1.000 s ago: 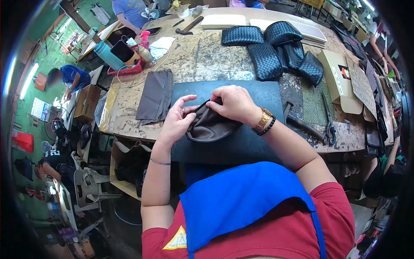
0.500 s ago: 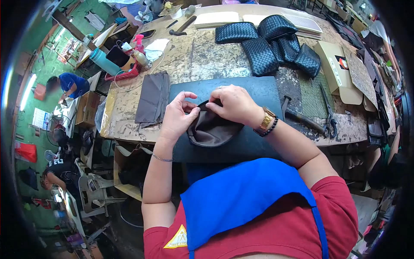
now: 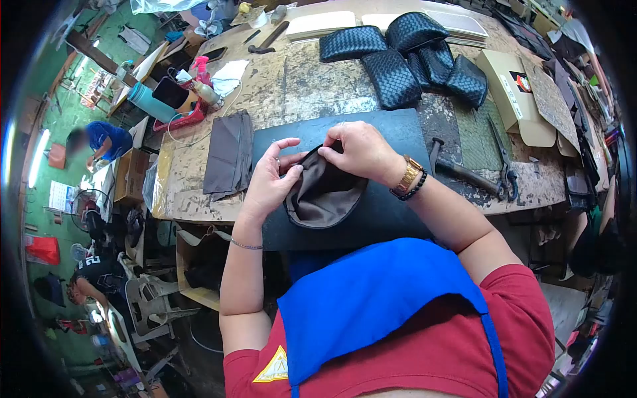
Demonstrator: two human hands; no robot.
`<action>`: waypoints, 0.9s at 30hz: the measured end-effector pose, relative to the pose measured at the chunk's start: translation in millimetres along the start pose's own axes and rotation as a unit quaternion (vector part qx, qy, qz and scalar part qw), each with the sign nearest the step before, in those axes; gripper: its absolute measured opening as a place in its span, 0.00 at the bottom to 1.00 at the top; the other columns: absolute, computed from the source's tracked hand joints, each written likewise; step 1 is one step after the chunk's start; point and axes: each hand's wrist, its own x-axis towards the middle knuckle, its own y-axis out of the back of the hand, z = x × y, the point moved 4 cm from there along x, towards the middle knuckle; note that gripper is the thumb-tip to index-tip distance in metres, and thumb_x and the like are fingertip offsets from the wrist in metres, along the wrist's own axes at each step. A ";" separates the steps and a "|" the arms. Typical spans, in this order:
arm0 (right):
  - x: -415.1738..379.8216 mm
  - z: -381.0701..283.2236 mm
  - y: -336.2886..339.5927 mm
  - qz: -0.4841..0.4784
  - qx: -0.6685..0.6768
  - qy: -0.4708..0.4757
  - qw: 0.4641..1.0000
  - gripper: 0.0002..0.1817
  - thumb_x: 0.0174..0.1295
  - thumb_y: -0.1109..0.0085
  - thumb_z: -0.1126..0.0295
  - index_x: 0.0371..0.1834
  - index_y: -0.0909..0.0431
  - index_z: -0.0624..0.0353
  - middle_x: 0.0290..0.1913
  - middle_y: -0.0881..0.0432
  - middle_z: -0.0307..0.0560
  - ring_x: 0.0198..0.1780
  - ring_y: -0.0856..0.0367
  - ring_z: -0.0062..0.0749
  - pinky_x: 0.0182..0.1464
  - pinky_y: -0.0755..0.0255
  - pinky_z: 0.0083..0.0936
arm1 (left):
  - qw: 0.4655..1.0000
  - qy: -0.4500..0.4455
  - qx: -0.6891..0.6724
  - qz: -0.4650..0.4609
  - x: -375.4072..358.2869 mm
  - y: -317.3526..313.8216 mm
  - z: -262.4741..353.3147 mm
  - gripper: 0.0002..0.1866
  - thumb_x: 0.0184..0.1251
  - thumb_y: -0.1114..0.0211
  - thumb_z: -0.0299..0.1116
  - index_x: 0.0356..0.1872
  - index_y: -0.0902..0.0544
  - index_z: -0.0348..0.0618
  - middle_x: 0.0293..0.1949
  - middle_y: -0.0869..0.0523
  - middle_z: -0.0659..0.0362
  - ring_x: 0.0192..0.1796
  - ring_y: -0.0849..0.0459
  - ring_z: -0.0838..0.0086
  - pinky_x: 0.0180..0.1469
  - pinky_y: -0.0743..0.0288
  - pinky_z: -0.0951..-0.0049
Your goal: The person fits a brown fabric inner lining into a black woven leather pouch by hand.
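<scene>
A dark pouch with a brown fabric lining (image 3: 325,199) is held mouth-up over a dark work board (image 3: 398,142). My left hand (image 3: 273,179) pinches its left rim between thumb and fingers. On the far rim, my right hand (image 3: 361,152) is closed, thumb pressed on the edge and fingers curled over it. The pouch's outer side is mostly hidden from me. Left of the board lies a stack of dark brown fabric pieces (image 3: 227,156).
Several woven black pouches (image 3: 391,79) are piled at the back. To the right are a hammer (image 3: 464,176), scissors (image 3: 504,159) and an opened cardboard box (image 3: 517,99). A red basket (image 3: 182,119) holds bottles at the left. Two people sit at far left.
The view has shifted slightly, so the table things appear a little further left and up. Both hands keep their grip on the pouch rim, which looks slightly more tilted.
</scene>
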 end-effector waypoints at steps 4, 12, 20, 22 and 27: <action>-0.1 2.2 -2.4 -0.001 -0.012 0.009 1.000 0.11 0.57 0.34 0.62 0.32 0.15 0.58 0.34 0.14 0.53 0.41 0.15 0.49 0.46 0.22 0.41 | 1.000 -0.018 -0.006 -0.004 2.1 -1.5 -3.8 0.25 0.67 0.43 0.17 0.66 0.32 0.39 0.51 0.14 0.49 0.48 0.17 0.79 0.51 0.21 0.78; 0.0 3.3 -3.8 0.024 -0.015 0.030 0.999 0.10 0.57 0.32 0.63 0.30 0.16 0.60 0.32 0.15 0.53 0.37 0.15 0.48 0.41 0.23 0.38 | 1.000 0.004 0.026 0.009 6.5 -2.6 -1.7 0.24 0.67 0.40 0.16 0.63 0.30 0.39 0.49 0.14 0.50 0.49 0.16 0.76 0.53 0.21 0.77; -4.2 0.5 -2.9 0.030 -0.030 0.047 0.998 0.10 0.59 0.33 0.63 0.31 0.17 0.60 0.33 0.16 0.53 0.39 0.16 0.49 0.42 0.23 0.39 | 0.986 -0.042 0.147 0.066 19.2 -10.5 7.6 0.17 0.62 0.30 0.24 0.51 0.22 0.40 0.36 0.12 0.58 0.37 0.15 0.81 0.41 0.20 0.79; -12.5 -7.5 1.5 0.035 -0.049 0.051 0.997 0.11 0.60 0.36 0.63 0.32 0.18 0.60 0.33 0.16 0.54 0.38 0.16 0.51 0.43 0.22 0.42 | 0.981 -0.066 0.170 0.068 21.6 -9.9 9.0 0.16 0.62 0.31 0.24 0.50 0.21 0.40 0.34 0.11 0.58 0.35 0.15 0.81 0.41 0.21 0.79; -25.7 -10.4 7.9 0.051 -0.081 0.044 0.994 0.10 0.63 0.39 0.64 0.32 0.20 0.60 0.33 0.17 0.56 0.38 0.16 0.53 0.42 0.22 0.45 | 0.970 -0.061 0.225 0.074 19.8 -15.6 19.1 0.19 0.63 0.33 0.23 0.55 0.22 0.42 0.38 0.10 0.55 0.37 0.14 0.78 0.43 0.20 0.76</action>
